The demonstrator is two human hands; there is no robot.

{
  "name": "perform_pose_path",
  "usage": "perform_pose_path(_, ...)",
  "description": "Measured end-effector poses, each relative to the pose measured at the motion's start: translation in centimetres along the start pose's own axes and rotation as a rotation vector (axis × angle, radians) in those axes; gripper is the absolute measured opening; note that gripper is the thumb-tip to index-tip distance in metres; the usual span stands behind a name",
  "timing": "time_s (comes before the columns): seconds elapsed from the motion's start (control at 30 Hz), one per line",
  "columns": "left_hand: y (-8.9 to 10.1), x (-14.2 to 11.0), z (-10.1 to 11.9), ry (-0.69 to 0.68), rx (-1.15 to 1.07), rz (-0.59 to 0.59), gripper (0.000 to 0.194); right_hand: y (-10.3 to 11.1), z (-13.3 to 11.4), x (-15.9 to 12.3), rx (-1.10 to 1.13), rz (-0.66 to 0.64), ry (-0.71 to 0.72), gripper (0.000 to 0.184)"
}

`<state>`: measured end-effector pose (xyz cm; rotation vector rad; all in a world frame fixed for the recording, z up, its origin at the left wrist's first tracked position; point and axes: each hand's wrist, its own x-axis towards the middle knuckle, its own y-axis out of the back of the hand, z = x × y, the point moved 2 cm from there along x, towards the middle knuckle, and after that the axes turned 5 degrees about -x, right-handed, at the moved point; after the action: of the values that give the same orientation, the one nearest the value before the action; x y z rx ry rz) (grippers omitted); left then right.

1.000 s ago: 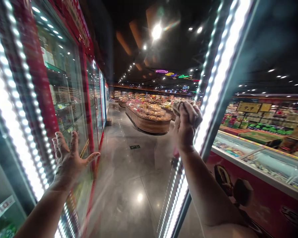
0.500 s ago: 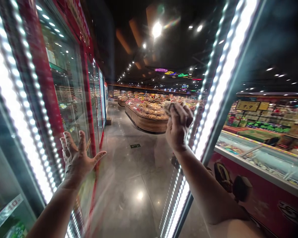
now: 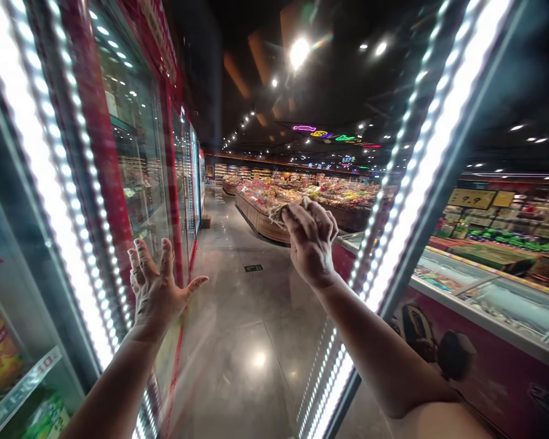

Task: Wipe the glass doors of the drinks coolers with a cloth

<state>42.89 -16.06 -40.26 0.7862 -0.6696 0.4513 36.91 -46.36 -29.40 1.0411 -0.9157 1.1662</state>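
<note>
My left hand (image 3: 158, 292) is open, its fingers spread and thumb stretched to the right. It appears to lie against a clear glass door (image 3: 238, 341) framed by bright LED strips. My right hand (image 3: 313, 244) is closed around a crumpled, beige-grey cloth (image 3: 278, 214), which sticks out past the fingertips on the left. Hand and cloth look pressed to the same glass, though exact contact is hard to see. Part of the cloth is hidden under the fingers.
LED strips (image 3: 421, 164) border the glass on the right. On the left stand red-framed glass coolers (image 3: 171, 183) and a shelf with packages (image 3: 0, 347). Beyond the glass are a wood-sided produce island (image 3: 260, 221), a chest freezer (image 3: 498, 305) and a grey floor (image 3: 224, 305).
My right hand has moved left and slightly down with the cloth, its wrist turning. The whole view has shifted a little; my left hand keeps its spread pose.
</note>
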Motion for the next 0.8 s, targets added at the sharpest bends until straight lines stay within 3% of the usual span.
perform_pose_path(0.2, -0.2, -0.1, -0.3, -0.001, 0.019, 0.017, 0.119, -0.5, 0.1, 1.0, 0.011, 0.113, -0.211, 0.043)
perform_pose_path(0.37, -0.2, -0.1, -0.2, -0.003, 0.023, 0.004, 0.118, -0.8, -3.1, -0.2, 0.007, -0.035, 0.084, 0.047)
perform_pose_path(0.57, 0.0, -0.2, 0.0, -0.030, 0.059, 0.028, 0.117, -0.5, -2.9, 2.0, 0.023, -0.017, -0.096, 0.043)
perform_pose_path(0.73, 0.0, -0.2, -0.2, -0.040, 0.079, 0.024, 0.116, -0.7, -3.9, 1.9, 0.038, -0.031, 0.061, 0.041)
perform_pose_path(0.8, -0.1, -0.2, -0.3, -0.031, 0.074, 0.019, 0.115, -0.7, -3.6, 2.0, 0.033, -0.001, 0.029, 0.040)
